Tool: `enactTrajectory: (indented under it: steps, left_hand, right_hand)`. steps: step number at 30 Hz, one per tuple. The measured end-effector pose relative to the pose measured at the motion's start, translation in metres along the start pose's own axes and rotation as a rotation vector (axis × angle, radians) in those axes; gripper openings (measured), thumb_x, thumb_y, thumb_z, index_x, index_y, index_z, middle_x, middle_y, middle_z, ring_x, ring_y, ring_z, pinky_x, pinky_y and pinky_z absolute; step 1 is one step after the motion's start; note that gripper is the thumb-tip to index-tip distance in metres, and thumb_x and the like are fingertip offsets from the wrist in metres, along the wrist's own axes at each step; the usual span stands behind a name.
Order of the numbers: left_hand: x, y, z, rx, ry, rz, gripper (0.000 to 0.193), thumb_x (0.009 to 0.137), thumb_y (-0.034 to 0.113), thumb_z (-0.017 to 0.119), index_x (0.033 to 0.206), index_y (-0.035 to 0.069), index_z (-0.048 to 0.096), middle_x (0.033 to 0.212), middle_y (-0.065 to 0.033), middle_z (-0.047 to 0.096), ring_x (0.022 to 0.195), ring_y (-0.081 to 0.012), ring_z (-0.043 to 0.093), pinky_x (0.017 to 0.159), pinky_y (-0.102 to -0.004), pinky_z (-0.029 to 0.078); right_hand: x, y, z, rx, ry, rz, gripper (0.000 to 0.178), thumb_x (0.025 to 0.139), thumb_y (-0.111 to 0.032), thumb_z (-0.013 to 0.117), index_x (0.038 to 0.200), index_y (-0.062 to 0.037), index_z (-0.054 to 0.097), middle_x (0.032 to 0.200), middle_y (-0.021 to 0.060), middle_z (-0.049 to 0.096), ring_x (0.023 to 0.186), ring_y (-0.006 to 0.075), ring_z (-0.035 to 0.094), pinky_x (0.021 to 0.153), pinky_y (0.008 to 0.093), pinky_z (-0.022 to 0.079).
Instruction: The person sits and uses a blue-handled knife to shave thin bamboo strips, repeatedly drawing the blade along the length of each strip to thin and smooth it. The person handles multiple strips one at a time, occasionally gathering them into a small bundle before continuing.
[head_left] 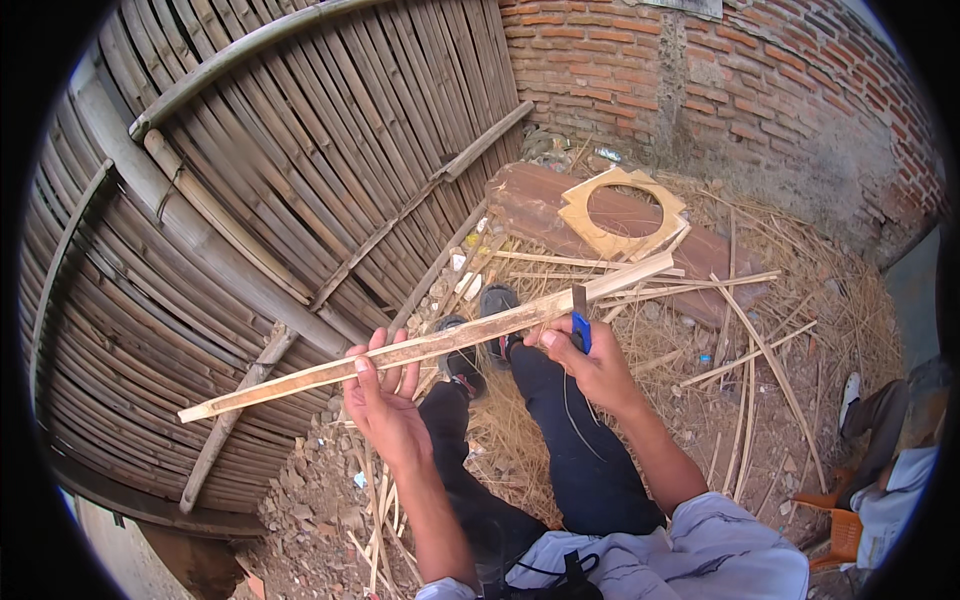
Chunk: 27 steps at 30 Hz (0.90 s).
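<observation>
A long split bamboo strip (450, 340) lies slantwise across the view, its far right end higher than its left end. My left hand (388, 405) supports it from below near the left part, thumb on the near face and fingers behind. My right hand (592, 362) is closed around a knife (581, 330) with a blue handle. Its dark blade stands upright against the strip's right part. Thin shavings hang below my right hand. How the fingers wrap the handle is partly hidden.
A bamboo-slat wall (270, 150) rises at the left, a brick wall (600, 60) at the back. A board with a round hole (620, 215) lies on a rusty brown sheet (530, 205). Bamboo strips (770, 370) and shavings litter the ground. Another person sits at the right near an orange chair (845, 530).
</observation>
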<state>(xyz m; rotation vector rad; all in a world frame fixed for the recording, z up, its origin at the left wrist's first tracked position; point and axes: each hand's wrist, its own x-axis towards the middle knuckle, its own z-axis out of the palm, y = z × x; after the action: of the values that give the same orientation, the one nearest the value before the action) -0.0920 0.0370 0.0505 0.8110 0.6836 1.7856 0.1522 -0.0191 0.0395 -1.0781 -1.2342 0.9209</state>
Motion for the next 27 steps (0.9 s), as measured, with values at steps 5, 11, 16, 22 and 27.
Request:
enactTrajectory:
  steps: [5, 11, 16, 22, 27]
  left_hand:
    - [0.018, 0.01, -0.007, -0.021, -0.009, -0.014, 0.041, 0.113, 0.022, 0.059, 0.138, -0.009, 0.048, 0.142, -0.029, 0.06, 0.133, -0.0443, 0.064, 0.102, -0.0475, 0.066]
    - [0.027, 0.012, -0.004, -0.028, -0.003, -0.027, 0.037, 0.11, 0.023, 0.064, 0.133, -0.004, 0.053, 0.133, -0.0279, 0.064, 0.124, -0.0459, 0.07, 0.093, -0.0499, 0.069]
    - [0.05, 0.011, -0.015, -0.029, 0.113, 0.062, 0.037, 0.112, 0.017, 0.058, 0.135, -0.011, 0.049, 0.135, -0.0295, 0.061, 0.126, -0.0464, 0.068, 0.096, -0.0485, 0.069]
    - [0.08, 0.051, -0.064, 0.188, 0.229, 0.35, 0.034, 0.116, 0.022, 0.051, 0.135, -0.006, 0.052, 0.134, -0.0233, 0.064, 0.13, -0.0432, 0.066, 0.102, -0.0499, 0.066]
    - [0.08, 0.066, -0.077, 0.24, 0.23, 0.403, 0.033, 0.116, 0.025, 0.05, 0.134, -0.003, 0.053, 0.133, -0.0189, 0.066, 0.13, -0.0415, 0.067, 0.104, -0.0474, 0.065]
  right_hand:
    - [-0.009, -0.01, -0.008, 0.039, -0.215, 0.032, 0.022, 0.107, -0.02, 0.065, 0.111, -0.001, 0.075, 0.087, -0.0009, 0.068, 0.078, 0.0095, 0.056, 0.075, 0.0281, 0.048]
    - [-0.008, -0.004, -0.02, -0.047, -0.314, -0.004, 0.019, 0.107, -0.019, 0.065, 0.11, -0.004, 0.075, 0.096, 0.0005, 0.074, 0.079, 0.0108, 0.058, 0.076, 0.0317, 0.05]
    - [-0.009, -0.023, -0.045, -0.146, -0.512, -0.128, 0.022, 0.106, -0.02, 0.066, 0.105, -0.0028, 0.08, 0.092, 0.0048, 0.078, 0.074, 0.0136, 0.064, 0.073, 0.0327, 0.052]
    - [-0.03, -0.017, -0.101, -0.493, -0.169, 0.034, 0.025, 0.102, -0.024, 0.073, 0.117, -0.005, 0.08, 0.091, 0.0128, 0.079, 0.077, 0.021, 0.071, 0.074, 0.0366, 0.054]
    - [-0.016, 0.043, -0.195, -1.167, 0.372, 0.147, 0.037, 0.096, -0.027, 0.079, 0.123, -0.0031, 0.078, 0.093, 0.0258, 0.076, 0.09, 0.0435, 0.074, 0.079, 0.0501, 0.055]
